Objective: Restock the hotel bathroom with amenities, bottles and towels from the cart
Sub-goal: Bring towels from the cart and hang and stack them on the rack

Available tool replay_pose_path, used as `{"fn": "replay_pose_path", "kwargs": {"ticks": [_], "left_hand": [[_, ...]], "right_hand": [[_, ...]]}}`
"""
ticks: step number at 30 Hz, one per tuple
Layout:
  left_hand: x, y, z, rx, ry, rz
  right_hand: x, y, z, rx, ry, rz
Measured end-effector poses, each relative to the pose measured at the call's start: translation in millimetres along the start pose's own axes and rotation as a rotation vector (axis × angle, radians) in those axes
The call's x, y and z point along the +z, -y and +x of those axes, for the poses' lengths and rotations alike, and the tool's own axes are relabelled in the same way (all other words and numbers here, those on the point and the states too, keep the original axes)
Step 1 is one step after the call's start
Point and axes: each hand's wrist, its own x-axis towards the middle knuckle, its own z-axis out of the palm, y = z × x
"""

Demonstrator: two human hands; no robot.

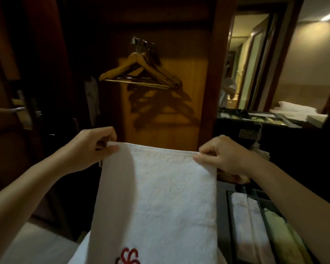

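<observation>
A white towel (160, 197) with a red embroidered mark near its bottom hangs stretched flat in front of me. My left hand (90, 147) pinches its upper left corner. My right hand (223, 155) pinches the upper right corner. The left side of the towel curls forward in a fold. To the lower right stands the cart tray (229, 221) with white wrapped amenity packets (246, 225) and pale green ones (282, 233) in its compartments.
An open wooden wardrobe holds wooden hangers (141, 73) straight ahead. A dark door with a metal handle (13, 110) is at the left. At the right, a dark counter (255, 121) and a mirror showing a person. White bedding (297, 109) lies far right.
</observation>
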Motion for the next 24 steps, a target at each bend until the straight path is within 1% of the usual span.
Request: {"fn": "replay_pose_path", "kwargs": {"ticks": [3, 6, 9, 12, 14, 19, 24], "left_hand": [[-16, -23, -14, -0.002, -0.069, 0.102], [-31, -47, -35, -0.046, -0.166, 0.18], [-51, -76, -61, -0.096, -0.28, 0.299], [-71, -116, -92, -0.113, -0.355, 0.489], [-84, -148, -118, -0.186, -0.391, 0.623], [-109, -228, -181, -0.354, -0.458, 0.867], [-130, -306, -243, -0.52, -0.503, 1.005]], "right_hand": [[-8, 10, 4, -0.099, 0.015, -0.141], [-14, 21, 6, -0.233, -0.035, -0.169], [-17, 34, 7, -0.383, -0.11, -0.136], [-19, 55, 9, -0.52, -0.189, -0.071], [-21, 74, 10, -0.588, -0.222, -0.021], [-18, 130, 6, -0.752, -0.219, 0.158], [-9, 196, -5, -0.905, -0.249, 0.15]]}}
